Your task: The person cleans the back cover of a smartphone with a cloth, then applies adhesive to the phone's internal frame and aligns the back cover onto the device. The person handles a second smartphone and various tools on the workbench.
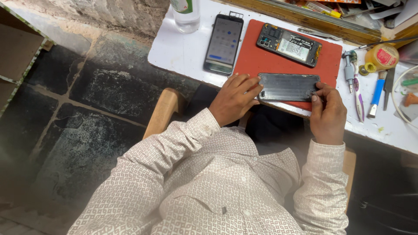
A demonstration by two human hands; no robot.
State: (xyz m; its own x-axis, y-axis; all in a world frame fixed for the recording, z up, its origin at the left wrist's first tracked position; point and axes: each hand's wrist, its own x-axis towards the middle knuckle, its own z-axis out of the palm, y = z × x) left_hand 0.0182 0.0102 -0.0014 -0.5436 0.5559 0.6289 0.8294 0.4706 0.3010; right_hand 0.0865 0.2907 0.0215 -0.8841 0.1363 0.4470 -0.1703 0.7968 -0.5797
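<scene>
**Back cover held flat on the red mat**

The back cover [288, 87], a dark grey phone shell, lies flat on the near part of the red mat [257, 58]. Its long axis runs left to right, roughly along the near table edge, with the camera cut-out at its left end. The left hand [234, 98] rests at that left end, fingers spread and pressing down on the corner, not closed round it. The right hand [327, 113] is at the right end, thumb and forefinger pinched together against the cover's lower right corner; whether a small tool sits between them cannot be told.

Beyond the cover, on the far part of the mat, lies 1 opened phone [289, 45] with its battery and boards showing, its long axis tilted slightly down to the right. Left of the mat, 1 lit phone [223, 43] lies screen up, long axis running away from the person. A clear bottle [186, 15] stands behind it.

The white table [178, 52] carries, right of the mat, a screwdriver [349, 69], a toothbrush [359, 98], a blue-handled brush [376, 93] and a yellow jar [382, 56]. The floor [96, 113] is dark worn stone slabs. The person wears a patterned white shirt and sits on a wooden chair [164, 111].
</scene>
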